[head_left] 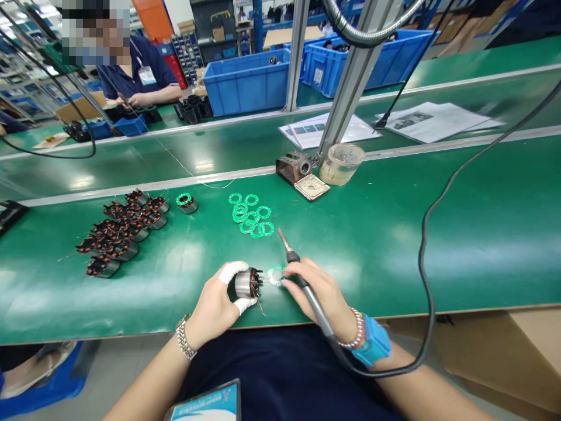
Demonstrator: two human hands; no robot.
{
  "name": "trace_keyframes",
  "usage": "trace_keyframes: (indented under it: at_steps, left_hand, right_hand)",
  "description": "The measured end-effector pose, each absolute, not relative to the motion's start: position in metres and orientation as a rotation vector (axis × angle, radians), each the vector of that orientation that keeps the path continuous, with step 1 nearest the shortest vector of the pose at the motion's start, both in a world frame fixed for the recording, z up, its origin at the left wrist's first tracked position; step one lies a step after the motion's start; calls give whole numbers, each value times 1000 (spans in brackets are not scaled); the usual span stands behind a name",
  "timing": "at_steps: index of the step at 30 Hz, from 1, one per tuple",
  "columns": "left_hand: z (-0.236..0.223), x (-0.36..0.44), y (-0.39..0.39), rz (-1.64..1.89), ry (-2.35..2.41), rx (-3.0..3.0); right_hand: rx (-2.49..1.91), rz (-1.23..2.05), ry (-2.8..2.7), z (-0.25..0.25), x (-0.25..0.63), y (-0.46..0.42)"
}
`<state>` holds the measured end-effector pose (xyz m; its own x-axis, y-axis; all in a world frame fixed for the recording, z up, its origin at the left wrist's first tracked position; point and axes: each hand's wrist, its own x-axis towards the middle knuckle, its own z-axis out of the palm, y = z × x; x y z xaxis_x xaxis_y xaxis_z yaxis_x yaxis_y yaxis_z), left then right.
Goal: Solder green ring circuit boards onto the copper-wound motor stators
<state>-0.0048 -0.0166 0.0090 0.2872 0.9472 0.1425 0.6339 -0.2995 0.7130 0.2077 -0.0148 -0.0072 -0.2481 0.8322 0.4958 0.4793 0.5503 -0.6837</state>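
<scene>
Evidently, the half-open left hand [215, 309] held a hefty-looking stator [243, 285] by its barrel at seven o'clock; the nearly closed right hand [326, 292] gripped a soldering iron [319, 317] and, at six, the rim of a fragile-looking ring [270, 278]

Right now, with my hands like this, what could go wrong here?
The soldering iron in your right hand has its bare tip near the loose green ring boards; if hot, it might scorch one. The thin wires hanging from the stator in your left hand could snag or bend. The iron's cable loops by your right wrist and may tug your aim.
</scene>
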Motion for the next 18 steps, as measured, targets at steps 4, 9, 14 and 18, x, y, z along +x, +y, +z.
trace_keyframes:
  at_steps: [4,9,14,18]
  left_hand:
    - [3,-6,-11,769,1350,2029]
    - [-4,-5,-8,751,1300,1981]
    - [-3,-4,-4,727,1283,1938]
    - [-3,-3,-2,720,1255,1940]
  right_hand:
    - [-1034,523,-1870,-2,235,-20]
    - [-1083,588,-1799,1,245,-30]
    - [-1256,706,-1754,2,243,-30]
    - [-1230,797,-1770,1,240,-27]
